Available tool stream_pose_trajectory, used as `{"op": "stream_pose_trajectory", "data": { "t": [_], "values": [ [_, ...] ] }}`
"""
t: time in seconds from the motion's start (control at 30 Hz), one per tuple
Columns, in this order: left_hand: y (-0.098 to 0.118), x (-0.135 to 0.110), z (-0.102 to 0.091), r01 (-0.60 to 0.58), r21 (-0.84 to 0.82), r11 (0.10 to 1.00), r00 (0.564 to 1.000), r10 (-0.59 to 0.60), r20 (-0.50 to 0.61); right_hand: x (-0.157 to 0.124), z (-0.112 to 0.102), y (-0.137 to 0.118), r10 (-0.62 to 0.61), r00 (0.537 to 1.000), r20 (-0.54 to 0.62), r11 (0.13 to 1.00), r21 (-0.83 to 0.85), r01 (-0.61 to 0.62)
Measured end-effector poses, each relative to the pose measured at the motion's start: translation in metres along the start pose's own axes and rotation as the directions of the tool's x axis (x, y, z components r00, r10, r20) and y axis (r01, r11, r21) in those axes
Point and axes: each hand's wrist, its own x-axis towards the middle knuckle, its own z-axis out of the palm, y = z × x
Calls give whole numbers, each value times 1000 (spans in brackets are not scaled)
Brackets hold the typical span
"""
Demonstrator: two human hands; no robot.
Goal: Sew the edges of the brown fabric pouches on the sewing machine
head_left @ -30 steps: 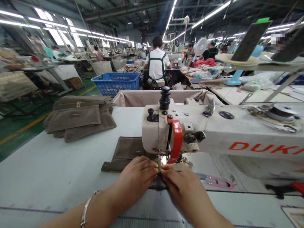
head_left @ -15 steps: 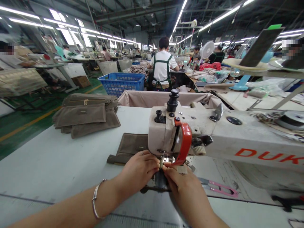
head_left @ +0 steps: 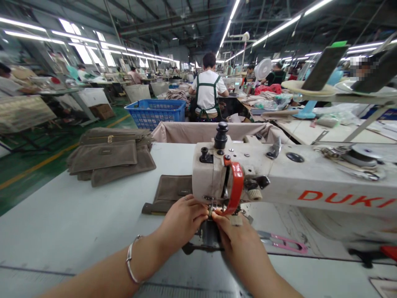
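Though open, cloth-lined bin (head_left: 189, 131) beyond the pouch (head_left: 170, 188), contents unclear.

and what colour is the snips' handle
Pink handle, best seen in the head view.

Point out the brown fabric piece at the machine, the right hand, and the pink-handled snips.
Brown fabric piece (head_left: 173, 189): head view, on its flat panel left of the machine head.
Right hand (head_left: 241, 236): head view, on the back of the hand.
Pink-handled snips (head_left: 289, 239): head view, on the handle's upper bar.
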Motion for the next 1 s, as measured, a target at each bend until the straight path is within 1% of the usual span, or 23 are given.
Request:
{"op": "stream_pose_trajectory", "data": {
  "t": [0.3,0.5,0.63,0.73,0.77,0.83,0.9,1.0],
  "values": [
    [2,1,1,20,17,1000,1000,-20,-2,1,1,-1,18,1000,25,999,42,-19],
    [0,0,4,48,34,998,999,-48,2,2,1,-1,34,999,33,997,70,-37],
    [0,-2,5,50,45,998,998,-49,-33,2,0,-3,28,999,19,996,87,-30],
    [-4,-7,8,42,33,999,999,-41,-31,0,8,-3,43,999,-3,997,72,-42],
    [-7,-9,10,30,30,999,999,-30,-24,0,14,-1,41,999,-26,998,56,-40],
    [-15,-11,16,-2,40,999,1000,3,-7,1,26,4,20,993,-117,1000,12,-18],
    [-22,-10,19,-35,69,997,999,36,-9,3,35,10,-3,989,-150,999,-44,-3],
    [-29,-6,15,-75,143,987,997,75,3,4,38,14,-30,986,-164,995,-96,14]
  ]
}}
